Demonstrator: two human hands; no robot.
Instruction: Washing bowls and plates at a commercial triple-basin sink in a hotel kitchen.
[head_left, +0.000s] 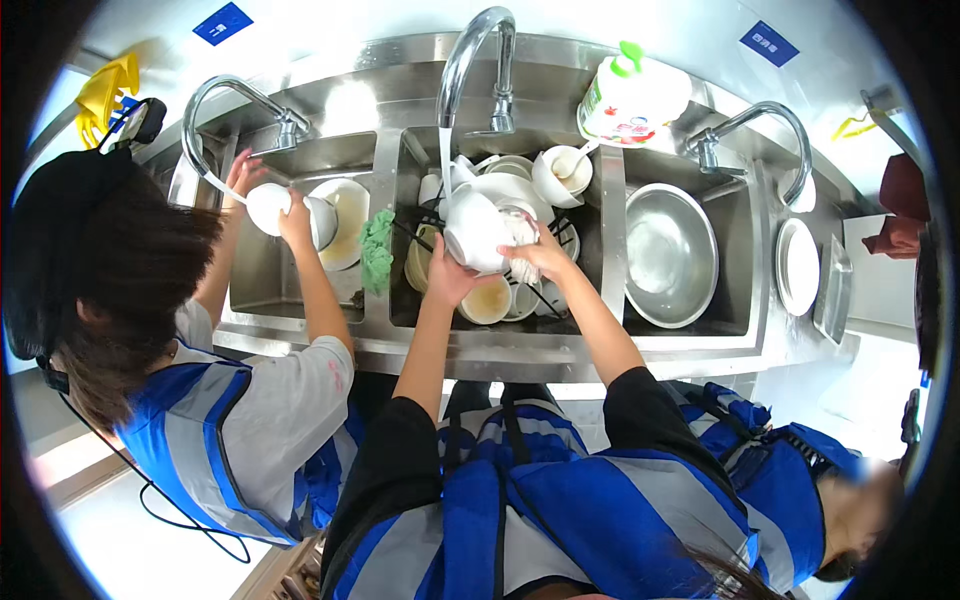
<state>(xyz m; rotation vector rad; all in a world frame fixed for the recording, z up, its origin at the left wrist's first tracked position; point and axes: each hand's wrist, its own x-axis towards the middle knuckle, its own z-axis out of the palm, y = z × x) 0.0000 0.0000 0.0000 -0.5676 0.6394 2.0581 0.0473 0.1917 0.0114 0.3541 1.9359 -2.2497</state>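
Over the middle sink basin [405, 190], my left hand [452, 274] grips a white bowl [474, 234] tilted on its side. My right hand [546, 255] is closed on a crumpled white cloth [523, 238] pressed against the bowl's right side. Water runs from the middle faucet [466, 62] down to the bowl's upper left; whether it enters the bowl I cannot tell. Beneath and behind lie stacked white dishes, including a bowl [556, 190] with a spoon in it. A bowl with yellowish liquid [486, 300] sits below my hands.
At left, a co-worker [240, 420] rinses a white bowl [268, 208] under another faucet. A green cloth [377, 252] hangs over the divider. The right basin holds a large metal bowl [672, 255]. A white pump bottle [622, 100] stands behind. Another person [790, 480] is at right.
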